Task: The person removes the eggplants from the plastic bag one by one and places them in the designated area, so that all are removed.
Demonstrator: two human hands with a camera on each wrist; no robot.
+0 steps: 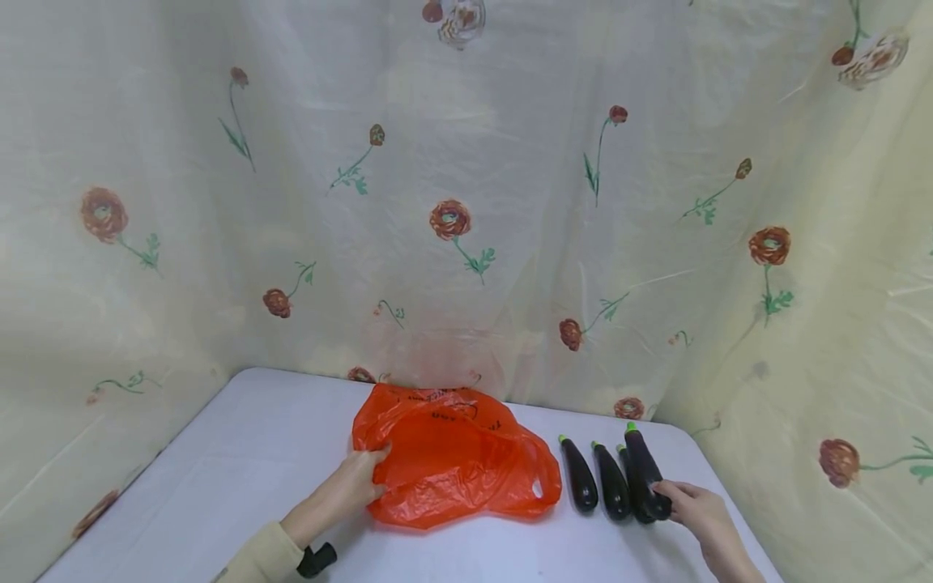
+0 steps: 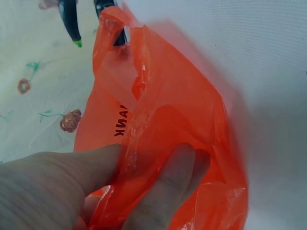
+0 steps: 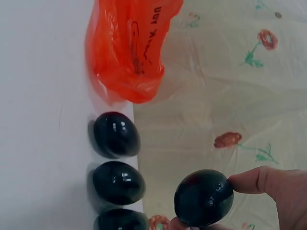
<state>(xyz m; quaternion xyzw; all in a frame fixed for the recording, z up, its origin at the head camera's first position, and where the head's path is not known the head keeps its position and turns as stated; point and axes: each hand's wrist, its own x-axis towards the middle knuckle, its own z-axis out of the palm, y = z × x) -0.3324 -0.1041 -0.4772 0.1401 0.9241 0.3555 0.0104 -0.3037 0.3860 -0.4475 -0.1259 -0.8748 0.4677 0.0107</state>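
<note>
An orange-red plastic bag (image 1: 437,478) with dark printing lies crumpled on the white table, its mouth partly spread. My left hand (image 1: 357,479) grips the bag's left edge; in the left wrist view the fingers (image 2: 165,191) show at the thin film, partly covered by it. My right hand (image 1: 698,512) holds an eggplant (image 1: 643,470) near its thick end, thumb on one side, green stem end pointing away. In the right wrist view this held eggplant (image 3: 204,197) is raised apart from the others. Three more eggplants (image 1: 612,483) lie in a row right of the bag.
The white table (image 1: 240,478) ends at a back edge against a hanging flowered curtain (image 1: 452,162), which also runs along both sides. A black device (image 1: 317,560) sits at the left wrist.
</note>
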